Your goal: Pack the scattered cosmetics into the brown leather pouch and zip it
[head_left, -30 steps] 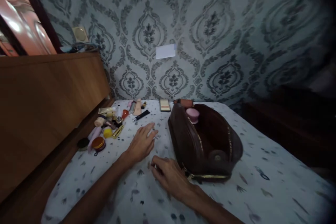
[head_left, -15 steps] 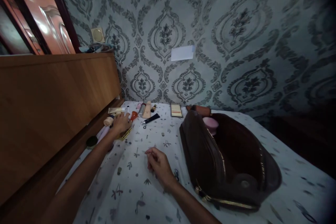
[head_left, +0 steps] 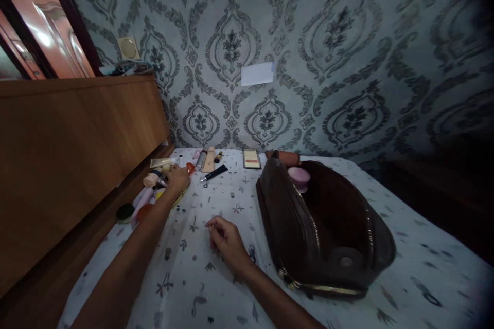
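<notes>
My left hand [head_left: 178,179] reaches into a cluster of cosmetics by the wooden cabinet. Its fingers curl downward around something I cannot make out. Close by are a beige-bodied jar [head_left: 151,179], a pale tube [head_left: 162,162], a yellow item [head_left: 159,194] and an orange item [head_left: 190,168]. Under the forearm, an orange round thing [head_left: 144,212] partly shows. My right hand [head_left: 227,241] hovers over or rests on the patterned sheet, fingers loosely curled, holding nothing visible. To its right a dark brown bag [head_left: 285,226] gapes, unzipped, with a pink round item [head_left: 299,179] at its opening.
Farther back lie a black tube [head_left: 215,172], a silver cylinder [head_left: 201,160], a beige tube [head_left: 209,159], a small dark bottle [head_left: 218,157] and a palette-like box [head_left: 251,158]. A brown case [head_left: 287,158] sits behind the bag. The wooden cabinet [head_left: 85,133] borders the left side.
The view has turned slightly right. My left hand has shifted a little right among the cosmetics, uncovering the yellow and orange items beside its arm. My right hand keeps its curled pose.
</notes>
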The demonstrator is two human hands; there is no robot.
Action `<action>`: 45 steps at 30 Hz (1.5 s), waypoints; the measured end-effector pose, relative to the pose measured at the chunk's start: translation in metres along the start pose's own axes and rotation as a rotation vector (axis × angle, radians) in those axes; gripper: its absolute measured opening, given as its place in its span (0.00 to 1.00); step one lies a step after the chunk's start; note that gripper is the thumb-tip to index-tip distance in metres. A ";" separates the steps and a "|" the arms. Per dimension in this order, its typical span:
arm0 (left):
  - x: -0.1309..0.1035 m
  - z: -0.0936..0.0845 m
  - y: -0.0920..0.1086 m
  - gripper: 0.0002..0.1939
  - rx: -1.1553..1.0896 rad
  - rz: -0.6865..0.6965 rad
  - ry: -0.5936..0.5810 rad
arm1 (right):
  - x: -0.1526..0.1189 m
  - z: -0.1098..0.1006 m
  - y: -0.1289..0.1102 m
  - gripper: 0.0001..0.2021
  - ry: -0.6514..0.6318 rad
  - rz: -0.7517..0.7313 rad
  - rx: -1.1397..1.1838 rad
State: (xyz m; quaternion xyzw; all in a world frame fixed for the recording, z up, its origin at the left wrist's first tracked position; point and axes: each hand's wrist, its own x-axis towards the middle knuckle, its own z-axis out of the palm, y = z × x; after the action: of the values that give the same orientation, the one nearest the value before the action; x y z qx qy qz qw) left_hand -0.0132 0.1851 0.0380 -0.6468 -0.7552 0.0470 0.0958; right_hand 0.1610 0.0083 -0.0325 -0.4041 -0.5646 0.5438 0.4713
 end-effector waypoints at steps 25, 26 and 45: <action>-0.055 -0.034 -0.015 0.17 -0.010 0.188 0.122 | 0.003 0.000 0.001 0.10 0.007 -0.007 0.029; -0.061 -0.035 -0.013 0.16 -0.007 0.200 0.131 | 0.003 0.000 0.001 0.10 0.008 -0.006 0.031; -0.155 0.000 0.005 0.15 -0.181 0.184 0.098 | 0.006 0.000 0.005 0.12 0.093 -0.040 0.096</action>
State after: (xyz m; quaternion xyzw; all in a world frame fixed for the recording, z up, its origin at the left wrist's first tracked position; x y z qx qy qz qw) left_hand 0.0145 0.0333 0.0243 -0.7207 -0.6883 -0.0443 0.0693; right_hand 0.1593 0.0143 -0.0373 -0.3947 -0.5232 0.5413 0.5267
